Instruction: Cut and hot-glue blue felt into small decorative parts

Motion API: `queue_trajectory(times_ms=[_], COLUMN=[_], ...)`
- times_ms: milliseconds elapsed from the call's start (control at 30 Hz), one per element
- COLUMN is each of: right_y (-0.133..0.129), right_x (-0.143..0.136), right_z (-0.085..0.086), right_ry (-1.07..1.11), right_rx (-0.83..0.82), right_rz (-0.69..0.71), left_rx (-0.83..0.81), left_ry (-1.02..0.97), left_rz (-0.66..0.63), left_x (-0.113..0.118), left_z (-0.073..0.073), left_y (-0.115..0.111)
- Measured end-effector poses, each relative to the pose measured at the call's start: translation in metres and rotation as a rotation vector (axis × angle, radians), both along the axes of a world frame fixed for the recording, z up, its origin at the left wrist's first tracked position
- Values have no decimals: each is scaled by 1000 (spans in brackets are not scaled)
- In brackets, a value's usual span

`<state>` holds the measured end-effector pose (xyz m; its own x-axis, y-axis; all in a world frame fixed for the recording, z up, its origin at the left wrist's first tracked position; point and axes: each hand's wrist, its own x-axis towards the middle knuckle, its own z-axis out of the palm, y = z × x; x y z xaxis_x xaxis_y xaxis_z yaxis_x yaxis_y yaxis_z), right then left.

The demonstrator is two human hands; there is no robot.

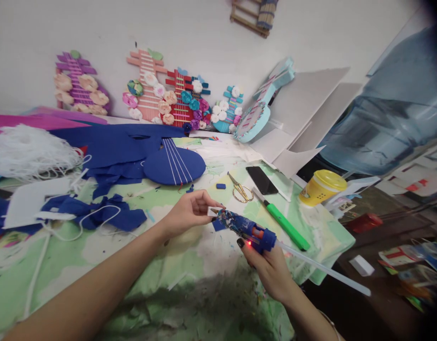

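Gripping a blue glue gun (241, 227): right hand (270, 270), fingers wrapped round the handle, red light lit. Left hand (190, 210) pinches a small white piece (210, 212) at the nozzle; contact unclear. Both held over mid tabletop (143, 265), glue stick (328, 271) jutting past the right edge. Beyond, toward the far edge: gold scissors (241, 189), black phone (261, 180), blue oval (174, 166) with white strings. Green cutter (287, 226) and yellow tub (320, 189) nearer the right edge.
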<state>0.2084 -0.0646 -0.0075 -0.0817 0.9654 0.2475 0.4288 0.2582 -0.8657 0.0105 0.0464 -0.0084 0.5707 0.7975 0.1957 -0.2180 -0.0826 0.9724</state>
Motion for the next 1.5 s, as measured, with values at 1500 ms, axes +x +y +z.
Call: queue_trajectory(times_ms=[1500], right_y=[-9], right_x=[11], right_z=[-1], right_ry=[-17], right_rx=[-3], right_rz=[-45], left_rx=[96], left_ry=[92], left_rz=[121], left_x=[0], left_z=[5], left_y=[0])
